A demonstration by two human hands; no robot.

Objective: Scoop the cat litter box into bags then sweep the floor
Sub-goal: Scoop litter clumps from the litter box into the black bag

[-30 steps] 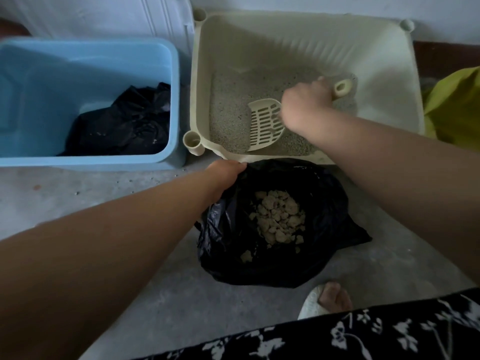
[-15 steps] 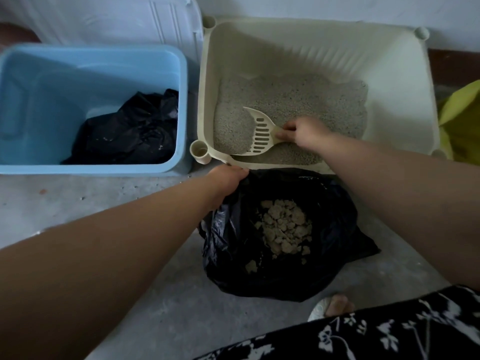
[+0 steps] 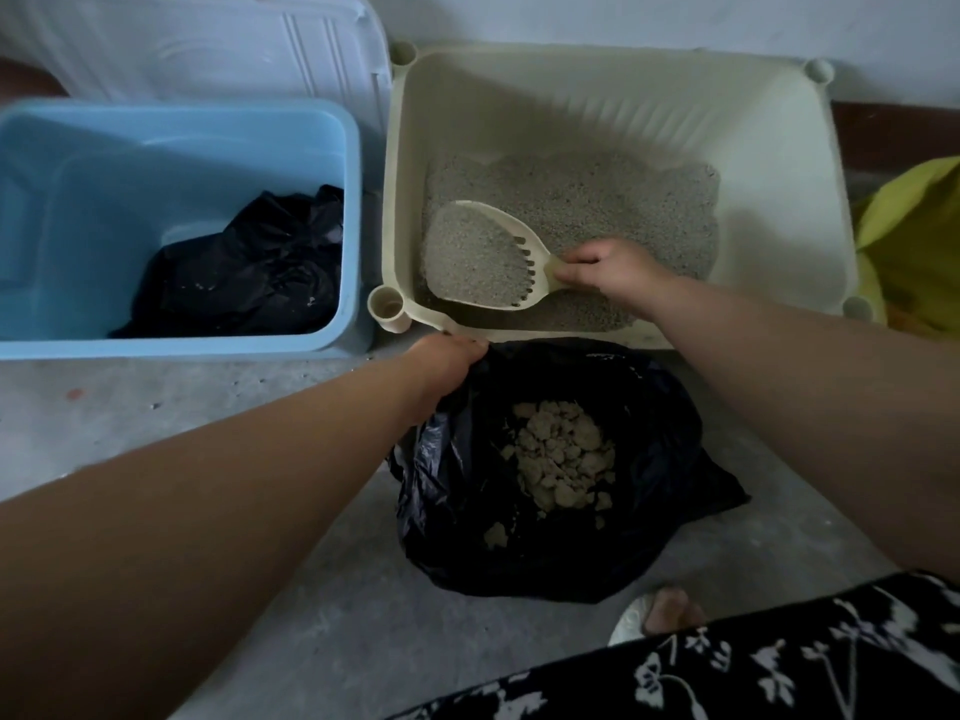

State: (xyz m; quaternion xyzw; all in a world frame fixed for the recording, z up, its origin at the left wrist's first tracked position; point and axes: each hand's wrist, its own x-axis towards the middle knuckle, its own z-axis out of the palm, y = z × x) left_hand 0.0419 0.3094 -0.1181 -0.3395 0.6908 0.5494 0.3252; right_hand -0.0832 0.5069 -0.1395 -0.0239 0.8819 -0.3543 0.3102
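A cream litter box (image 3: 613,96) stands against the wall, holding grey litter (image 3: 597,200). My right hand (image 3: 608,275) grips the handle of a cream slotted scoop (image 3: 480,254), which sits heaped with litter in the box's near left corner. In front of the box lies an open black bag (image 3: 660,433) with pale litter clumps (image 3: 558,459) inside. My left hand (image 3: 447,363) holds the bag's rim at its far left edge.
A blue tub (image 3: 171,127) at left holds a crumpled black bag (image 3: 249,267). A white lid (image 3: 218,49) leans behind it. A yellow-green bag (image 3: 914,236) sits at right. The concrete floor (image 3: 156,418) carries scattered grains. My slippered foot (image 3: 660,613) is near the bag.
My right hand swung the scoop from the box's middle into the near left corner and turned it up, now filled with litter. My left hand kept hold of the bag.
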